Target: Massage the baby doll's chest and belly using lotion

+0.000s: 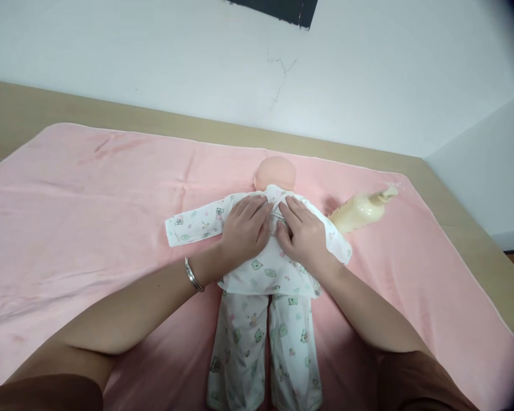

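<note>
A baby doll lies stretched out with the bare top of its head toward the wall. It wears a white long-sleeved top and matching trousers, both printed with small green animals. My left hand rests flat on the upper left of the top, fingers stretched out. Opposite it, my right hand lies on the upper right with its fingers spread a little. Both hands touch the cloth over the doll's upper body. A silver bangle circles my left wrist. The doll's face cannot be seen.
Under the doll, a pink blanket covers most of a wooden table. A cream pump bottle lies on its side by the doll's right-hand sleeve. Behind the table stands a white wall with a dark panel.
</note>
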{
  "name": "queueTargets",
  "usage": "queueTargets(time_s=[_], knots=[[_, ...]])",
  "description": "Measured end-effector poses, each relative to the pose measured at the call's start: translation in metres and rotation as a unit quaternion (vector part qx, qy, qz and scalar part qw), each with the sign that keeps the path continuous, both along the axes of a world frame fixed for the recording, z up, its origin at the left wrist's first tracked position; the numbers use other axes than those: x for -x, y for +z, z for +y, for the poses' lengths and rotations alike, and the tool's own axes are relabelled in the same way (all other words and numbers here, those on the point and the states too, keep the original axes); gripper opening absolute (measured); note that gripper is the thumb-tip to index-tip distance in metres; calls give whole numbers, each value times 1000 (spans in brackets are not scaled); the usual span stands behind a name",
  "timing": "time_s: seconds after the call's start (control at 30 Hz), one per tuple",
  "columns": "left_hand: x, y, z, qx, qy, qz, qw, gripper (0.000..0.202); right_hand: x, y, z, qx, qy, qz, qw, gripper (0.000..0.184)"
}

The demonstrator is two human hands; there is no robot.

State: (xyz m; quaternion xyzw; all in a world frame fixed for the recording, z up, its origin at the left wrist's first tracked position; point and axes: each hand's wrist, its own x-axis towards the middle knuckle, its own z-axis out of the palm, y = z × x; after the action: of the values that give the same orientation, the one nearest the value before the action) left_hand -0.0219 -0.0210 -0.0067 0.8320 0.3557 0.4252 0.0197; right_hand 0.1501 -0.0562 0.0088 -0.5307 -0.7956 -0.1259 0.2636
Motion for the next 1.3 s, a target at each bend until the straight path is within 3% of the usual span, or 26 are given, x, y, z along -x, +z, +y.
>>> queueTargets(time_s=[0.13,0.3,0.4,0.67,0.8,0.93,1.03,1.2,1.3], knots=[[0,1,-4,10,44,-9,999,29,8,-3,-10,-40,-47,36,997,31],[-1,5,2,94,40,32,994,46,2,4,3,92,-21,25,995,51],[-1,4,4,84,24,28,996,44,-2,6,10,135,10,9,991,59],[-1,3,-8,-2,66,15,998,24,12,2,-12,3,-37,23,999,35],[-2,5,-5,45,64,28,997,33,10,7,-6,67,-46,28,996,45],[-2,6,2,86,37,48,994,47,3,8,7,132,-9,13,991,58],[-1,5,3,59,26,40,997,42,2,6,8,102,0,20,995,53],[0,1,-1,-27,24,4,999,15,9,-2,-6,-29,-19,51,998,31],[0,1,-4,-17,47,-5,999,12,13,-2,-11,-37,-41,66,996,27]])
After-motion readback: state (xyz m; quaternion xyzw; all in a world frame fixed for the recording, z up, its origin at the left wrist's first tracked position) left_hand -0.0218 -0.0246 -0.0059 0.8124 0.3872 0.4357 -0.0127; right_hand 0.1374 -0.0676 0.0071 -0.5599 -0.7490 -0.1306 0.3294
